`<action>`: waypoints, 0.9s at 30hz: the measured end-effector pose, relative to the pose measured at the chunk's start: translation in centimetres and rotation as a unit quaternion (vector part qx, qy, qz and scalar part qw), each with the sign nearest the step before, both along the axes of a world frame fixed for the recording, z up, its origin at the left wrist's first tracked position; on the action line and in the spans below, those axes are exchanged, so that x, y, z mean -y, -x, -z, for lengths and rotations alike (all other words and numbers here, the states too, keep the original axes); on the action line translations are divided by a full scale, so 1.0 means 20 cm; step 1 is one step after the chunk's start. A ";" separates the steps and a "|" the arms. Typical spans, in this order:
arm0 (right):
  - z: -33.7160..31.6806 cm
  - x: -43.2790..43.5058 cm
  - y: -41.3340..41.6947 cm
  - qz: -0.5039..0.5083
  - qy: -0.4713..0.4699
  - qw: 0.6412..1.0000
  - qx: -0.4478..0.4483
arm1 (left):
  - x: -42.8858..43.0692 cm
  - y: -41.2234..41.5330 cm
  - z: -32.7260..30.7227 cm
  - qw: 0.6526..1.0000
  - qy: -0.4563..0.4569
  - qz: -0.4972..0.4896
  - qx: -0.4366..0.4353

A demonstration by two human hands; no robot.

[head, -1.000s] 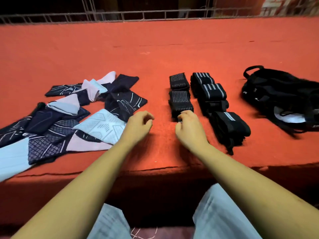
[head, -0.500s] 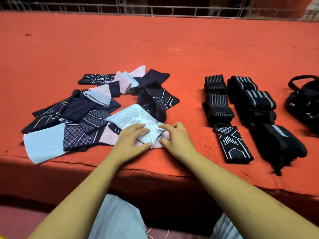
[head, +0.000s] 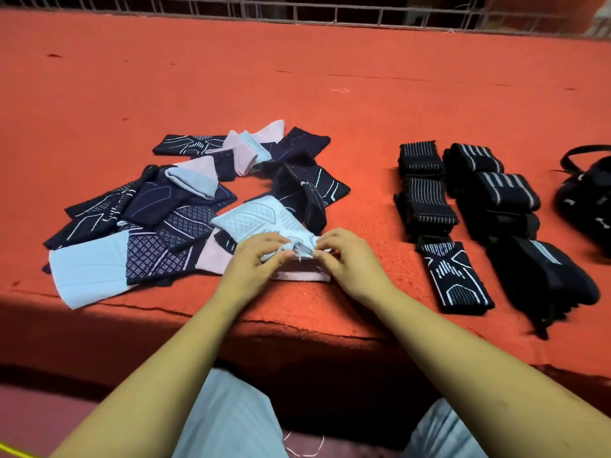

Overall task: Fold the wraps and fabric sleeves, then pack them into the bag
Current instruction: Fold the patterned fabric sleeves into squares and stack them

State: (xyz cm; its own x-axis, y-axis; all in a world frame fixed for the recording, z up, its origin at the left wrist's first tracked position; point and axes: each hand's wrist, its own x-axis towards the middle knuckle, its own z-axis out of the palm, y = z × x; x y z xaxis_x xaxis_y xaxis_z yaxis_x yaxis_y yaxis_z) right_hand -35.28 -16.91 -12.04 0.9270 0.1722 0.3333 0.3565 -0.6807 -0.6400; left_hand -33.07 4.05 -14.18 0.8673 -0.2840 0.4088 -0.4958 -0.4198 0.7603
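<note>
View from a head-worn camera, looking down at a table [head: 330, 77] covered in red-orange felt. The cover is creased and cracked along the near edge, where it drops into shadow. A metal railing [head: 330, 14] runs along the far edge, with a dark room behind it.

Near the front edge, centre, the left hand [head: 256, 259] and right hand [head: 347, 259] meet at the near end of a pale blue fabric sleeve [head: 264, 219]. The curled fingers [head: 281, 256] of both hands pinch its bunched edge between them. The sleeve lies at the right side of a loose pile of unfolded sleeves [head: 165, 219], navy with white patterns, pale blue and pink.

To the right, well apart from the pile, one folded navy sleeve [head: 458, 279] lies flat. Behind and beside it, rolled black wraps [head: 425, 200] with white stripes stand in two rows. A black bag [head: 588, 206] sits at the far right, partly cut off.

Pale trousers [head: 231, 424] show below the forearms.
</note>
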 end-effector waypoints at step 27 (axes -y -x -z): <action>-0.05 0.38 0.16 0.323 -0.519 0.761 -0.214 | 0.23 -0.01 -0.21 0.848 0.325 -0.093 -0.409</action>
